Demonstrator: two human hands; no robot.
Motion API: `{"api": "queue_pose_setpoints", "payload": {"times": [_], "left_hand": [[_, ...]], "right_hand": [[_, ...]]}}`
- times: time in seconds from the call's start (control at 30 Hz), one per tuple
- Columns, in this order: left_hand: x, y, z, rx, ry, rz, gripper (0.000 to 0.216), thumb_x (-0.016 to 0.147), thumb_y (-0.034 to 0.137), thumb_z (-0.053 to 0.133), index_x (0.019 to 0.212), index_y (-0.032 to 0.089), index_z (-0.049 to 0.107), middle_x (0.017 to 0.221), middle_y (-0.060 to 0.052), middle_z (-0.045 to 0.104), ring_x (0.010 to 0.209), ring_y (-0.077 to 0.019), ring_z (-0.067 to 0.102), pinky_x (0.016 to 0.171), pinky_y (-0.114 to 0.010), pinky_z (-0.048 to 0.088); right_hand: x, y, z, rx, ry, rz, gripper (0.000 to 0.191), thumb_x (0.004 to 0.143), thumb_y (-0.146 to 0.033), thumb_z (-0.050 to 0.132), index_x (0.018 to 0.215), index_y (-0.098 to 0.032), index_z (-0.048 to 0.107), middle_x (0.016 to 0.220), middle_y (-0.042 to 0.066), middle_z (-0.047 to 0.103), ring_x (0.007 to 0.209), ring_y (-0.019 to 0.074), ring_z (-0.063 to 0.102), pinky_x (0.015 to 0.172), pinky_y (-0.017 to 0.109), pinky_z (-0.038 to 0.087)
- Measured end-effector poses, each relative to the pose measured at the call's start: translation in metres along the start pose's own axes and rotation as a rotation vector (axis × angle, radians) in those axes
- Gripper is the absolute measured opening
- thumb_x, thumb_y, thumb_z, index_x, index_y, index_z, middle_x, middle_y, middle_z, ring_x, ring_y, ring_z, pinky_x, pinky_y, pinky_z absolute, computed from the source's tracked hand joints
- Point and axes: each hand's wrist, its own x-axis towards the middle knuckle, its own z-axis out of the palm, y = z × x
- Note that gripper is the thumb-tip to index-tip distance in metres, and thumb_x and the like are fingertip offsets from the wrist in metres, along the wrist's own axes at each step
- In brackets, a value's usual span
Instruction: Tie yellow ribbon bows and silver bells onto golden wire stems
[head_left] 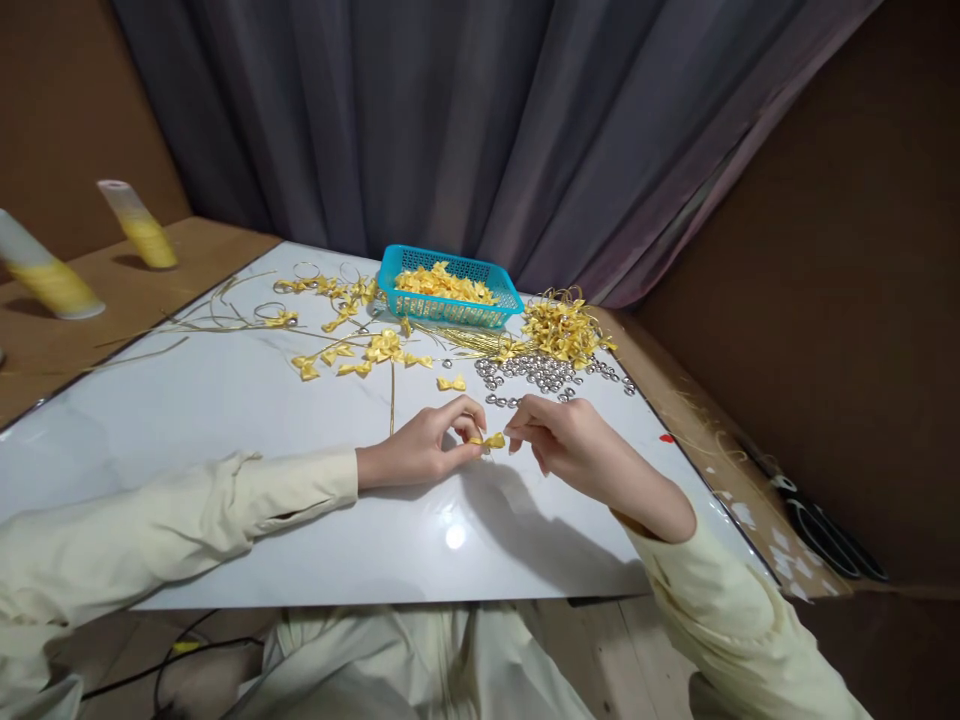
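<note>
My left hand pinches a small yellow ribbon bow between thumb and fingertips, just above the white tabletop. Close by on the right is my right hand, its fingers bent together beside the bow's right end. Whatever those fingertips may hold is too small to make out. A loose yellow bow lies just beyond both hands. Silver metal rings are spread behind the right hand. A gold wire tie lies behind the left wrist.
A blue basket filled with yellow bows stands at the back. Right of it is a heap of yellow bows; gold ties lie in front. Two yellow-wound cones stand left. Dark-handled scissors lie at the right.
</note>
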Motion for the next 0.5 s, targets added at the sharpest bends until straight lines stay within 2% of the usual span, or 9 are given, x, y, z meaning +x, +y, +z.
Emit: {"api": "queue_pose_setpoints", "payload": {"times": [0.1, 0.3, 0.5], "left_hand": [[0.000, -0.002, 0.000, -0.017, -0.002, 0.004, 0.014, 0.081, 0.019, 0.053, 0.093, 0.020, 0.046, 0.075, 0.003, 0.058, 0.073, -0.0130, 0.056, 0.072, -0.026, 0.042], [0.001, -0.001, -0.001, -0.061, -0.010, -0.031, 0.015, 0.080, 0.020, 0.054, 0.092, 0.020, 0.046, 0.074, 0.002, 0.058, 0.072, -0.0132, 0.057, 0.069, -0.027, 0.042], [0.001, -0.002, -0.002, -0.070, -0.015, -0.026, 0.017, 0.079, 0.020, 0.056, 0.093, 0.020, 0.046, 0.075, 0.002, 0.059, 0.074, -0.0136, 0.057, 0.071, -0.027, 0.041]], "right_hand": [[0.003, 0.003, 0.003, 0.022, 0.020, -0.006, 0.026, 0.073, 0.003, 0.044, 0.073, -0.014, 0.063, 0.058, 0.000, 0.064, 0.048, 0.0075, 0.053, 0.052, 0.017, 0.035], [0.013, 0.010, 0.007, 0.073, 0.039, -0.088, 0.015, 0.079, -0.010, 0.056, 0.069, -0.014, 0.066, 0.069, 0.003, 0.067, 0.060, 0.0100, 0.057, 0.059, 0.020, 0.037], [0.017, 0.012, 0.010, 0.026, 0.068, -0.071, 0.015, 0.080, -0.010, 0.057, 0.068, -0.014, 0.066, 0.065, 0.002, 0.064, 0.055, 0.0083, 0.051, 0.057, 0.020, 0.034]]}}
